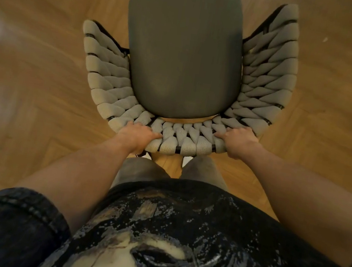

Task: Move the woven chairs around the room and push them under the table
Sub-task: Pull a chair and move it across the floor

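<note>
Both hands grip chair point(184, 50) backrest top: left hand point(136, 134) & right hand point(238, 142), fingers curled over weave. Chair on wood floor point(32, 66) (seat grey), right in front of person.

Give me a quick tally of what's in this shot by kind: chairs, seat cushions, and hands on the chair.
Woven chairs: 1, the woven chair
Seat cushions: 1, the grey seat cushion
Hands gripping the backrest: 2, the left hand and the right hand
Total: 4
</note>
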Action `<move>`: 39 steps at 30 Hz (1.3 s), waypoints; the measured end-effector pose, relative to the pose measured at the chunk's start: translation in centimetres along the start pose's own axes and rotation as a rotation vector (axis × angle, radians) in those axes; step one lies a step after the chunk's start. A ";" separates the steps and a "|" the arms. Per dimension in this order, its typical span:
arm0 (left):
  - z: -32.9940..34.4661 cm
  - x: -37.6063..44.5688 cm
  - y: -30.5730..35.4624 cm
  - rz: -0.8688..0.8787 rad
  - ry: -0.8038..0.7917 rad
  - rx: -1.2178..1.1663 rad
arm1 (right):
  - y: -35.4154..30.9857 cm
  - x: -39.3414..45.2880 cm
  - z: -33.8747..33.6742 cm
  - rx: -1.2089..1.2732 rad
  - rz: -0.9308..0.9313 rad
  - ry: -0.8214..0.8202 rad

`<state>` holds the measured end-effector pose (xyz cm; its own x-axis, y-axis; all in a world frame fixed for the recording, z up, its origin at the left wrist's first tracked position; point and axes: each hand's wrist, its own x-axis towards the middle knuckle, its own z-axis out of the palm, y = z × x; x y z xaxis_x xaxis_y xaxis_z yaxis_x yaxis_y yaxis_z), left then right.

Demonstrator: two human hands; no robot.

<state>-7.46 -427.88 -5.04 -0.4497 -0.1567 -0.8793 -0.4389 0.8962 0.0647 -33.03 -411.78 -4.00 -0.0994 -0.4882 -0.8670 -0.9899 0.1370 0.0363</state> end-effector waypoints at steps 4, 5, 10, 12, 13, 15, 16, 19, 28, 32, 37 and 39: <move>-0.6 -0.2 -2.3 0.050 -0.011 0.110 | -3.1 -1.1 1.1 0.139 0.074 -0.026; -0.8 -0.3 -2.8 0.065 -0.014 0.139 | -4.0 -1.4 1.5 0.178 0.095 -0.022; -2.9 0.0 -4.4 0.165 -0.033 0.323 | -7.9 -2.6 3.7 0.366 0.202 -0.019; -4.0 0.2 -4.7 0.199 -0.043 0.392 | -9.4 -3.0 4.3 0.440 0.248 -0.023; -4.6 0.4 -4.8 0.220 -0.050 0.427 | -10.0 -3.2 4.6 0.480 0.269 -0.029; -5.9 0.8 -4.7 0.262 -0.058 0.511 | -11.2 -3.6 5.2 0.548 0.311 -0.027; -6.6 1.1 -4.6 0.280 -0.066 0.557 | -11.6 -3.8 5.4 0.584 0.331 -0.030; -8.3 2.0 -3.7 0.331 -0.073 0.669 | -12.8 -4.2 6.3 0.692 0.398 -0.032; -12.4 4.6 -0.3 0.491 -0.096 0.942 | -16.4 -5.6 7.6 1.034 0.538 -0.060; -14.0 5.6 1.3 0.554 -0.114 1.068 | -18.5 -5.9 7.6 1.178 0.601 -0.070; -16.2 7.0 3.4 0.678 -0.112 1.243 | -20.9 -5.7 6.7 1.354 0.707 -0.073; -17.1 7.4 4.7 0.726 -0.116 1.315 | -21.9 -5.5 6.3 1.438 0.757 -0.076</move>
<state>-26.19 -431.96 -3.21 -0.1670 0.4477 -0.8784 0.8642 0.4953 0.0882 -10.20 -406.70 -3.13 -0.4445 0.0964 -0.8906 0.1908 0.9816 0.0110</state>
